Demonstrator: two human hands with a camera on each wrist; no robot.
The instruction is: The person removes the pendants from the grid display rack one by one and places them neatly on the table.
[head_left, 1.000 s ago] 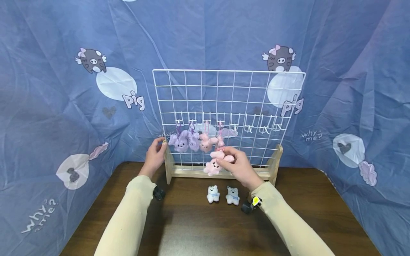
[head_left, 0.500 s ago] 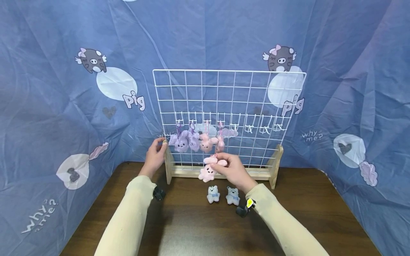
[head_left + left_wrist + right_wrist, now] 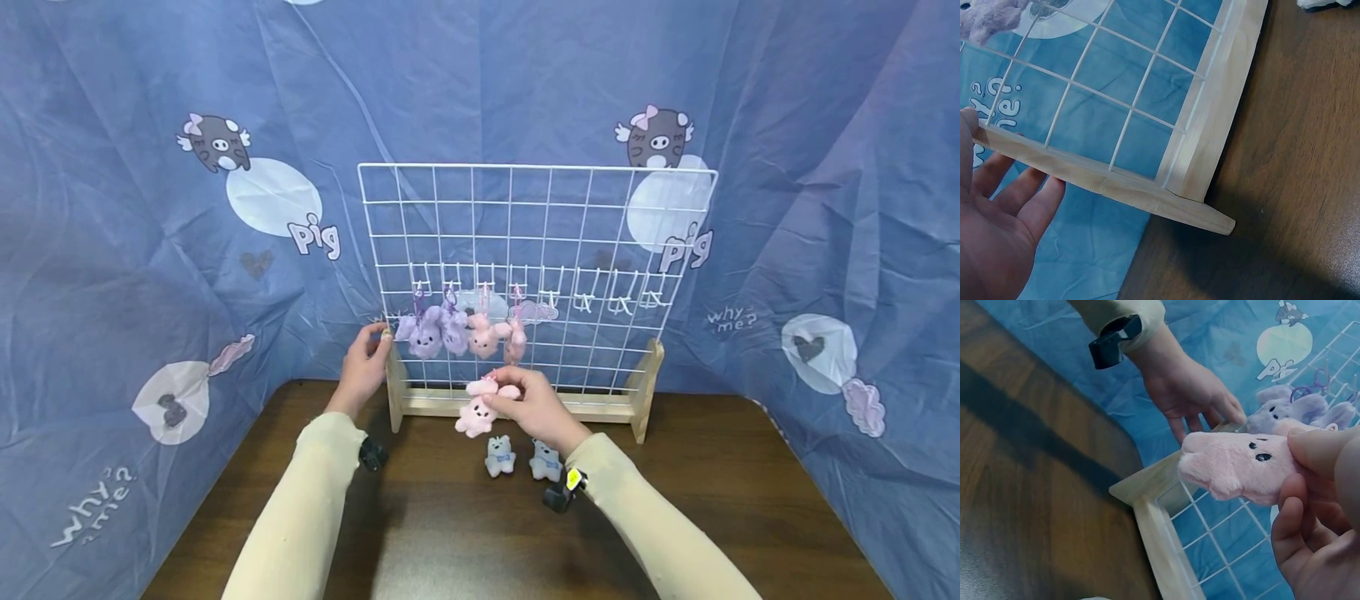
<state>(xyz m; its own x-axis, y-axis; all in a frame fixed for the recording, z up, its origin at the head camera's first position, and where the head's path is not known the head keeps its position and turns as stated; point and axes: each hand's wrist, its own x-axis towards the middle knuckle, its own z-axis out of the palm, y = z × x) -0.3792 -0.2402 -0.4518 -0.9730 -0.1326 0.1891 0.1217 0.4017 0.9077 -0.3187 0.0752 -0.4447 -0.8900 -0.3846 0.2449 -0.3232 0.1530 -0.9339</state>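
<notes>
My right hand [image 3: 536, 408] pinches a pink plush bunny charm [image 3: 474, 417] at its head and ears, low in front of the display rack. In the right wrist view the plush bunny [image 3: 1235, 465] lies sideways, its face partly covered by the thumb. My left hand [image 3: 363, 367] holds the rack's left wooden side post [image 3: 1097, 175], thumb on the near side and fingers behind. On the rack's hooks hang two purple plush bunnies, one facing out [image 3: 426, 340] and one turned [image 3: 454, 335], and two pink ones, a front-facing bunny [image 3: 483, 340] and a side-on bunny [image 3: 515, 343].
Several bare white hooks [image 3: 583, 302] continue rightward along the wire grid. Two whitish plush bears, a left bear [image 3: 499, 458] and a right bear [image 3: 545, 461], lie on the brown wooden table [image 3: 442, 533]. A blue printed cloth [image 3: 480, 83] surrounds the table's back and sides.
My right hand has carried the pink plush bunny left and down, away from the hanging row. The left hand stays on the post, and the hanging bunnies stay in place.
</notes>
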